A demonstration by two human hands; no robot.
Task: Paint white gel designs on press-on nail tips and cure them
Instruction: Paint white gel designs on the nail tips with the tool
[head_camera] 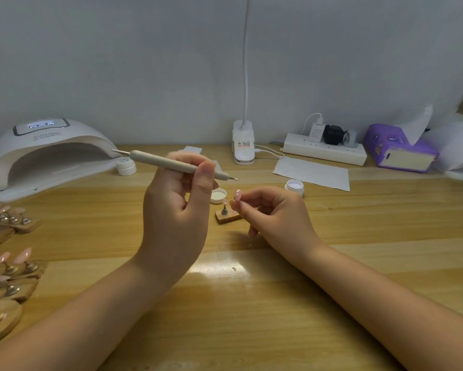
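Curled fingers (198, 167) of the left hand (175, 210) pinch a dotting pen (171, 163) near its right end, thumb up against the barrel; the pen lies almost level above the table, its long end aimed far left toward the lamp and its small metal tip pointing right. Fingertips (238, 206) of the right hand (276, 215) pinch a pink nail tip (237, 195) held upright just right of the pen's tip, the two close but apart.

By size: the wooden table (251, 290) fills the near scene. A white curing lamp (48, 153) sits far left, its mouth facing the person and its display lit. A purple tissue box (399, 149) stands far right with a tissue sticking up, and a white power strip (324, 151) with plugs lies just left of it. A white sheet of paper (312, 174) lies in front of the strip. A white clip-on desk light base (243, 145) stands far centre, its neck rising out of view. Wooden stands with pink nail tips (8, 263) crowd the near left edge. A small wooden holder (227, 216) with a metal peg sits between the hands. An open gel jar (294, 187) stands right of the hands, another small jar (126, 166) sits by the lamp's mouth, and a white lid (218, 196) lies just beyond the holder.
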